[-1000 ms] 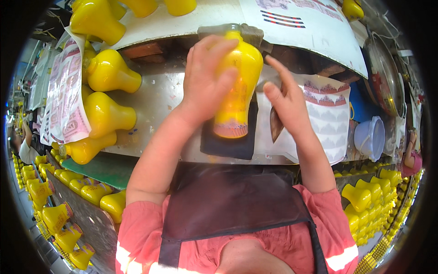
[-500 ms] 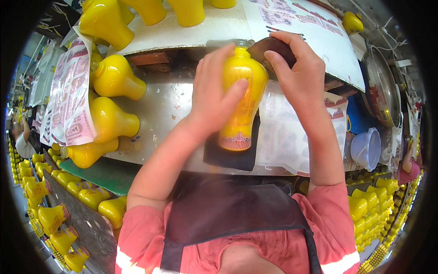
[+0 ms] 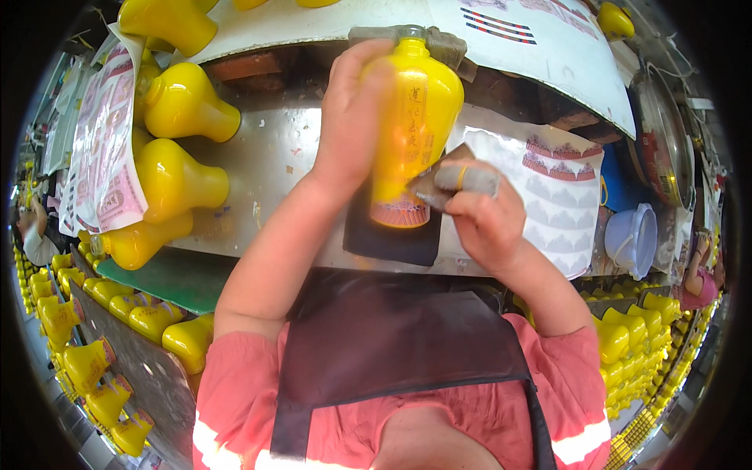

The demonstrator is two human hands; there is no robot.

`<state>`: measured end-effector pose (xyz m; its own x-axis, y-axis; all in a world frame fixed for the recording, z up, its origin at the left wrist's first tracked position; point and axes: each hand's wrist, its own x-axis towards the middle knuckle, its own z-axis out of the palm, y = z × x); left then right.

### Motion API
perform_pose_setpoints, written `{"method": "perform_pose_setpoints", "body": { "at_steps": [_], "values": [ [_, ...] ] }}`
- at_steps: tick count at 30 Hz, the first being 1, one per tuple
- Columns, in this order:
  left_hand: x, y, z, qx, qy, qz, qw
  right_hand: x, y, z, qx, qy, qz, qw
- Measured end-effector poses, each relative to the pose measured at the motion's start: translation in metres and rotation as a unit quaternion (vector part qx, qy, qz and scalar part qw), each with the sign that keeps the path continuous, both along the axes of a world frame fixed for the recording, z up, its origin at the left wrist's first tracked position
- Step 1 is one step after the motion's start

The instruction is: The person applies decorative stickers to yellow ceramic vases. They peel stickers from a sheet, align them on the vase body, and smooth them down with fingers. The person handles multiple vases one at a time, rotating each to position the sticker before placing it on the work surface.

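A glossy yellow bottle (image 3: 432, 98) with a clear neck lies in front of me, its neck pointing away. Dark written characters run down its body, and a patterned band circles its base. My left hand (image 3: 350, 117) grips the bottle's left side, the fingertips smeared by motion. In my right hand (image 3: 492, 219) is a flat dark brown scraper (image 3: 431, 189), its edge against the lower right of the bottle. One right finger wears a grey wrap with a yellow band. Below the bottle's base spreads a black cloth pad (image 3: 392, 244).
A partly used decal sheet (image 3: 556, 215) lies right of the bottle. Several yellow bottles (image 3: 184, 180) lie at the left beside another decal sheet (image 3: 106, 149). A lavender bucket (image 3: 631, 239) stands at the right. A grey block (image 3: 448, 48) supports the bottle's neck end.
My right hand has moved with the scraper from the bottle's neck down to its lower right side. My left hand stays at the bottle; its writing now faces up more plainly.
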<state>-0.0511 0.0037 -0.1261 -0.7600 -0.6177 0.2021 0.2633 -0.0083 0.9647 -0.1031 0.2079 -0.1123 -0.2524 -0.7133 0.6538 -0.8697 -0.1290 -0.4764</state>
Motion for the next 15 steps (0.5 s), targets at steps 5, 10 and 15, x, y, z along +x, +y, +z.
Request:
{"method": "perform_pose_setpoints", "body": {
  "at_steps": [5,10,15],
  "values": [
    [0.010,0.013,0.001,0.104,0.003,-0.068,0.992,0.012,0.014,-0.009,-0.032,-0.207,-0.051,0.977],
    [0.007,0.012,-0.005,0.032,0.004,-0.016,0.999,0.026,-0.004,-0.004,-0.022,-0.030,-0.102,0.994],
    [0.005,0.006,-0.002,-0.026,-0.012,0.006,1.000,0.025,-0.001,0.001,-0.043,-0.105,-0.111,0.987]
  ]
}}
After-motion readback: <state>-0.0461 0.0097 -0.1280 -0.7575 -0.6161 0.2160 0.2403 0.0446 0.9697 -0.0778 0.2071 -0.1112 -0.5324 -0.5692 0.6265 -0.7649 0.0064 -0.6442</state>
